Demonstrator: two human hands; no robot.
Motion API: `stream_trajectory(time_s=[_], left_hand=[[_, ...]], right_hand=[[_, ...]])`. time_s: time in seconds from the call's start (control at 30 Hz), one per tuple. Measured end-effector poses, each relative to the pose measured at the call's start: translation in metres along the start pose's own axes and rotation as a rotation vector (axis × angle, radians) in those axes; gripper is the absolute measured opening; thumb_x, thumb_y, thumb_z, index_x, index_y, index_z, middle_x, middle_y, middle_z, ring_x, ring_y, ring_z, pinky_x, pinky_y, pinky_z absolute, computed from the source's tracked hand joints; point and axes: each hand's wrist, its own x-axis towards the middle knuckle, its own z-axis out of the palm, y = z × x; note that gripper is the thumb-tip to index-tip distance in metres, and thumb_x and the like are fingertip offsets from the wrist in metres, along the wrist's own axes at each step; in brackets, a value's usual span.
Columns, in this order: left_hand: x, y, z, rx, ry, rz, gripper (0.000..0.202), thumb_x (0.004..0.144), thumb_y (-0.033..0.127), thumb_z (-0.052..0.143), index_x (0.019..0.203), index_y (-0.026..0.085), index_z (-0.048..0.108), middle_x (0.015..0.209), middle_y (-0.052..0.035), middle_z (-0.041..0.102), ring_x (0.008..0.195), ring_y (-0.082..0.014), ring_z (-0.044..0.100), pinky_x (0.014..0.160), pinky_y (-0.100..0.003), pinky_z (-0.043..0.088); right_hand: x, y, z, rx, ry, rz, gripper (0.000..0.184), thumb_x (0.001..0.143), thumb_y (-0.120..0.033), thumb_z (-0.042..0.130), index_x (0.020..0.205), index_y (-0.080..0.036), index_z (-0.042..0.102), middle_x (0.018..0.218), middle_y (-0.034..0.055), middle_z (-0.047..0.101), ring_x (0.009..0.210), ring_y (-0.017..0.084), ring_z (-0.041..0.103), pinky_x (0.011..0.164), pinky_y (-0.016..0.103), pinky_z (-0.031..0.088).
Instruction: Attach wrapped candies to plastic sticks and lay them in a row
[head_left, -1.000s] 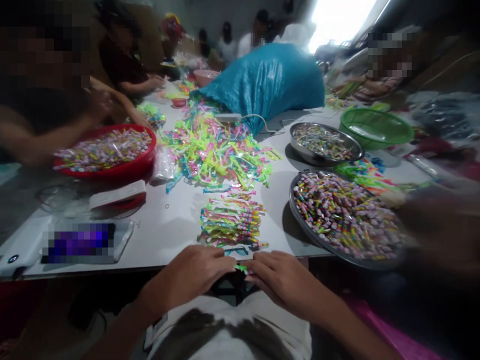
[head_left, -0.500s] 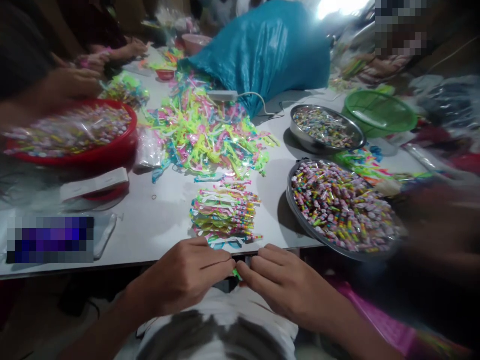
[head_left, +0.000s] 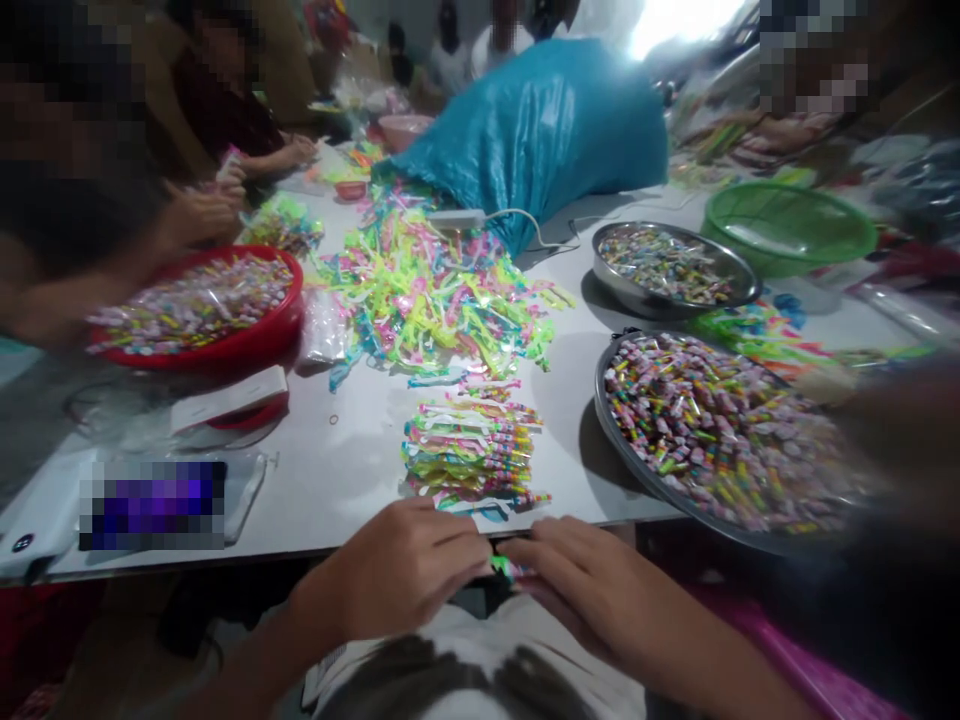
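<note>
Left hand (head_left: pixel 397 575) and right hand (head_left: pixel 592 585) curled knuckles-up, fingertips meeting to pinch a small green-and-pink piece (head_left: pixel 504 568) just off the table (head_left: pixel 352 450) edge, at 6 o'clock from the stack (head_left: pixel 472 455). Likely to slip from so thin a pinch and drop to the lap, with no tabletop beneath. Nothing legible on the card (head_left: pixel 229 398) at 10 o'clock or in the tray (head_left: pixel 601 400) at 2 o'clock: too blurred.

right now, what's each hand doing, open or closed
Left hand: closed, fingertips pinching one end of a small green piece.
Right hand: closed, pinching the other end of it.
</note>
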Motion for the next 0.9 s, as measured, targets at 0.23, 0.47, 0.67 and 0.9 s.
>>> stream_trajectory(time_s=[0.23,0.47,0.67,0.9], left_hand=[[0.011,0.006,-0.033,-0.747,-0.193,-0.516,0.033,0.106,0.045,0.048,0.106,0.022,0.072,0.082,0.0022,0.071,0.073,-0.0048,0.059,0.069,-0.017,0.043],[0.016,0.017,-0.042,-1.158,-0.291,-0.730,0.043,0.100,0.057,0.056,0.113,0.017,0.067,0.074,0.0019,0.068,0.060,-0.0040,0.054,0.053,-0.012,0.042],[0.017,0.020,-0.043,-1.134,-0.313,-0.723,0.044,0.100,0.056,0.055,0.113,0.017,0.070,0.072,0.0022,0.067,0.059,-0.0032,0.050,0.053,-0.012,0.039],[0.014,0.021,-0.045,-1.071,-0.313,-0.642,0.040,0.102,0.055,0.052,0.109,0.020,0.071,0.077,0.0028,0.069,0.069,-0.0035,0.056,0.063,-0.012,0.042]], right_hand=[[0.018,0.002,-0.029,0.215,0.040,0.074,0.017,0.112,-0.024,0.052,0.127,-0.021,0.059,0.101,0.0048,0.063,0.089,0.016,0.060,0.077,0.027,0.045],[0.028,-0.001,-0.039,0.421,-0.004,0.079,0.016,0.113,-0.026,0.052,0.124,-0.020,0.062,0.103,0.0040,0.065,0.092,0.014,0.060,0.080,0.024,0.045],[0.024,-0.005,-0.041,0.424,-0.022,0.089,0.018,0.113,-0.028,0.053,0.126,-0.020,0.063,0.102,0.0038,0.064,0.091,0.013,0.059,0.079,0.024,0.044],[0.019,-0.009,-0.043,0.419,-0.037,0.091,0.020,0.113,-0.027,0.052,0.128,-0.019,0.064,0.104,0.0055,0.064,0.093,0.015,0.060,0.081,0.026,0.045]])
